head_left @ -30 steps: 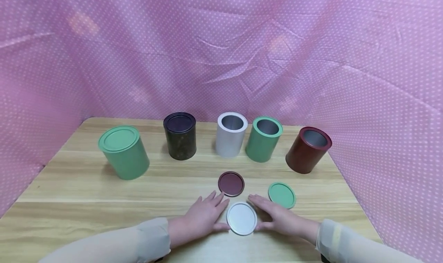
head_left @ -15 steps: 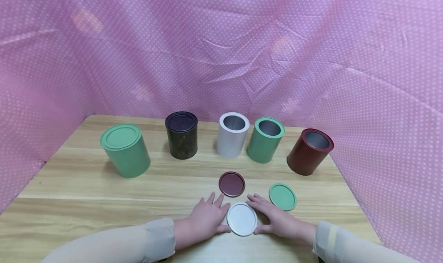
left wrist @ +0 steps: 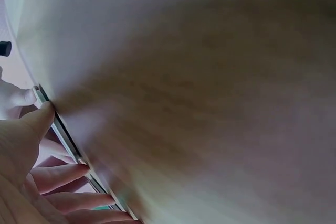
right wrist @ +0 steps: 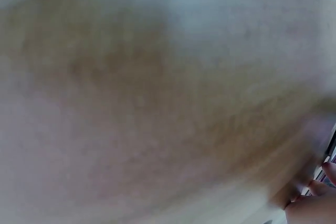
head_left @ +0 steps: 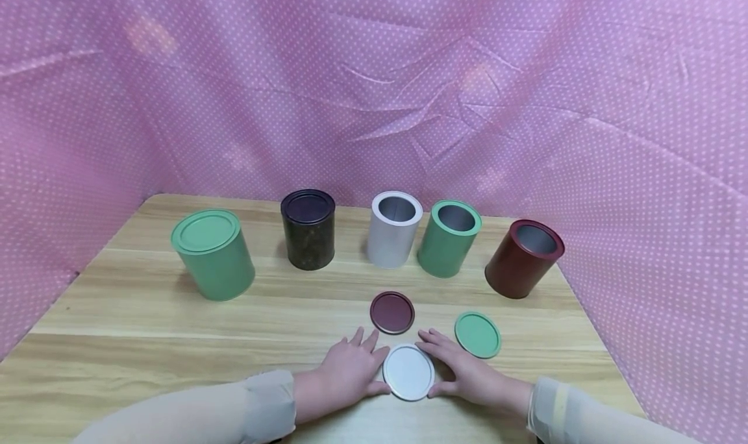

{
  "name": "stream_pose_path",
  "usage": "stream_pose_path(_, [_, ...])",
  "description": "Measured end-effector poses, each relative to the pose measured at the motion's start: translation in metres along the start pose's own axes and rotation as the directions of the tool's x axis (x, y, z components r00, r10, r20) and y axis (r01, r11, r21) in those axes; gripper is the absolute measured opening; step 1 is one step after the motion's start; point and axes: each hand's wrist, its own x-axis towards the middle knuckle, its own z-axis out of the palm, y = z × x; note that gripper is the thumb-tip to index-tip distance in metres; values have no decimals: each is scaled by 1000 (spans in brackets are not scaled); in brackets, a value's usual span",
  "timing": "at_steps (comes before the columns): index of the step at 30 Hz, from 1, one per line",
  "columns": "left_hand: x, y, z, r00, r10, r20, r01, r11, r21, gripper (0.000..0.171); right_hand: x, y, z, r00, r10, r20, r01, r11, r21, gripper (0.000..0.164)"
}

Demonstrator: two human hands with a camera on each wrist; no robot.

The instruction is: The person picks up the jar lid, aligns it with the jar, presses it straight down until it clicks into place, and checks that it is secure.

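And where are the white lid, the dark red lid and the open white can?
White lid [head_left: 409, 372], head view: middle of its top.
Dark red lid [head_left: 392, 313], head view: middle of its face.
Open white can [head_left: 390, 244], head view: its outer wall.

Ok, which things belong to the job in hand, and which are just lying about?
Likely in the job:
white lid
left hand and right hand, flanking it

Seemingly just about:
red lid
green lid
open white can
open green can
open red can
lidded green can
lidded dark can
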Motion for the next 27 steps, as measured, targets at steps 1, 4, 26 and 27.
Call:
stream_pose_path(1, [0,0,0,1000,-2,2,2,1000,-3,64,0,-1,0,1000,9,3,-9,1000,6,72])
stream_pose_path(4, [-1,0,0,1000,-11,8,11,1000,-16,64,1,-2,0,1000,15,5,-15,1000,19,72])
stream_pose_path(26, [-3,-7,-1,1000,-12,-3,12,995,-95,67,5,-6,2,1000,13,-13,-12,997,71,69])
stream_pose_path(27, [-3,-7,-1,1000,-11,-3,10,995,-95,68,6,-6,2,1000,16,-14,-15,997,72,68])
